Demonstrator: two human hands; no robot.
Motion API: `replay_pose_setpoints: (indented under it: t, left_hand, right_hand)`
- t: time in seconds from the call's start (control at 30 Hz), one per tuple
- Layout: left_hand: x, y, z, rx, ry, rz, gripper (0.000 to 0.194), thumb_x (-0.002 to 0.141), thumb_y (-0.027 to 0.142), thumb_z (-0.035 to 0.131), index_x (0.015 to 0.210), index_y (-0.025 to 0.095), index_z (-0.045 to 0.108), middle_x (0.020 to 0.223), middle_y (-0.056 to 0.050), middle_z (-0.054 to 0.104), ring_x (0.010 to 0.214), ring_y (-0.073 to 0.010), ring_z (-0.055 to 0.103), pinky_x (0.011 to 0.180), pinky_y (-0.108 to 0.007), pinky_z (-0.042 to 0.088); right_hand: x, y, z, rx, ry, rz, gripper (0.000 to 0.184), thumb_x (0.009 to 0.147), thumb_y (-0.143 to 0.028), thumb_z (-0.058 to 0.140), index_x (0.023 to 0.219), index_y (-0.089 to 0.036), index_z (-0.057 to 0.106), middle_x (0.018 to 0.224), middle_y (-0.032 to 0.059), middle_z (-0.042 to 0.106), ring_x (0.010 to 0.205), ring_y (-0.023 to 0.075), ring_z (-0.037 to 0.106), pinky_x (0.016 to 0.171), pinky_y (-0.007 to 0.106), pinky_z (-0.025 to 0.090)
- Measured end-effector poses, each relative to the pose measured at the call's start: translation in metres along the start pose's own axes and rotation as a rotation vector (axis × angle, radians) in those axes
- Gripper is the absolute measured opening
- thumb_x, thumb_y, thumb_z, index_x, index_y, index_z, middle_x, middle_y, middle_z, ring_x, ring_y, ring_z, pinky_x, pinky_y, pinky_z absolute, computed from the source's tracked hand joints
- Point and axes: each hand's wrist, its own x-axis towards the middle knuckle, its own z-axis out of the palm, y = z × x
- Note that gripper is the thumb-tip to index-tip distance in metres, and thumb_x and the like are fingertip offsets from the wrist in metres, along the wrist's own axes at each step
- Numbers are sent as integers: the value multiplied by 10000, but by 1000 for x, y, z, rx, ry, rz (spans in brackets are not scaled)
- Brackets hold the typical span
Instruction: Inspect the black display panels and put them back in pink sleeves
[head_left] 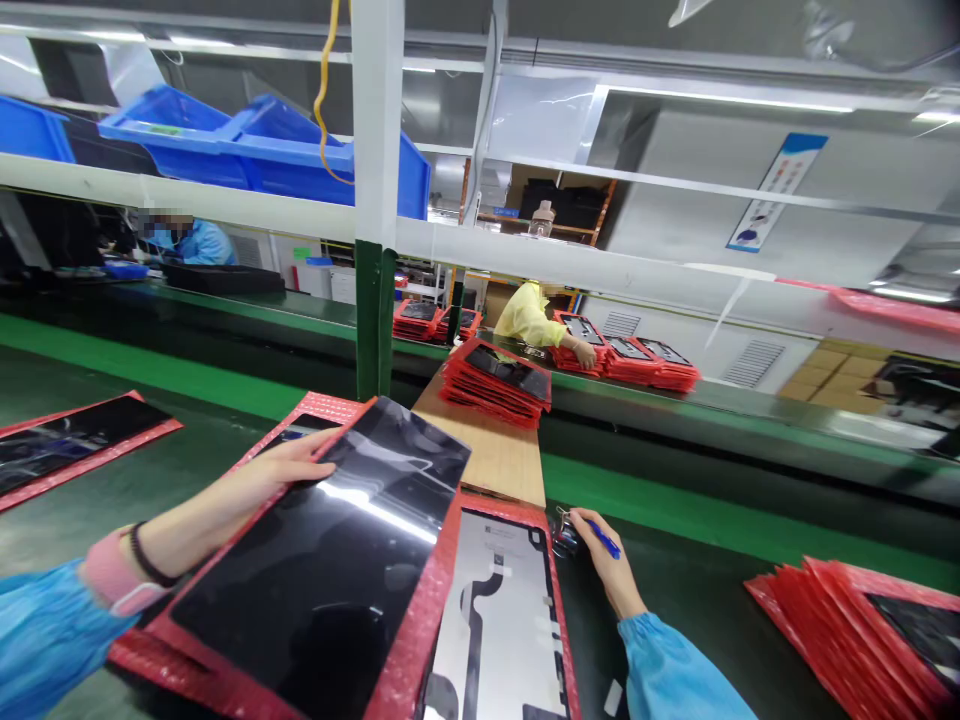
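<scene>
My left hand [289, 465] grips a glossy black tablet screen [337, 540] by its upper left edge, thumb on the glass. The screen is tilted, with red bubble wrap [420, 610] under and beside it. To its right lies a silver-backed screen panel [510, 600] with a black flex cable, on red wrap. My right hand [604, 560] is closed around a blue pen [606, 538]. Its fingertips are at a small shiny metal object [564, 533]; whether they grip it too is unclear.
Stacks of screens in red wrap sit ahead on a wooden board [517, 460] and to the right [847, 620]. Another wrapped screen [82, 440] lies left. A white-and-green post [375, 250] rises ahead, near blue bins [292, 150]. A co-worker in yellow [529, 315] handles screens across the line.
</scene>
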Motion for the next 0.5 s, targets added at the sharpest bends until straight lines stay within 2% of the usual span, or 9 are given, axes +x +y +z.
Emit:
replay_pose_setpoints:
  t: [0.13,0.27,0.33,0.43,0.5]
  left_hand:
    - [6,7,-37,73,184,35,960,474,574,776,1318,188,530,1050,-48,757,1113,-399,611,933,-458,489]
    - [14,-9,-75,164,286,45,902,500,670,714,1254,199,561,980,-17,774,1207,-409,534,957,-424,471]
    - [15,-18,-89,139,290,25,809,542,628,714,1226,221,568,955,12,778,1176,-386,563,948,-413,469]
    - [11,-26,-102,51,247,-53,691,582,512,749,1201,253,584,972,40,776,1082,-347,631,912,-414,487]
    - [8,-25,-104,33,206,-86,675,586,439,783,1200,234,592,1006,19,773,1073,-336,638,911,-415,493]
  right_hand:
    - [0,-2,-2,-19,-20,1,254,904,-342,612,1072,-152,623,1078,50,644,923,210,643,789,396,547]
    - [-2,-7,-1,-2,-3,-10,249,898,-362,619,1016,-144,638,994,41,677,883,197,663,796,399,547]
    - [-6,-12,-3,5,22,-30,330,852,-449,647,1007,-158,646,985,58,715,921,226,682,847,419,538]
    - [-24,-21,-17,-47,84,-64,478,696,-597,702,965,-203,675,1042,95,744,1027,307,671,942,444,495]
    - [-47,-22,-29,-138,115,-73,485,608,-564,762,951,-226,709,1049,97,748,1040,346,662,1003,495,439]
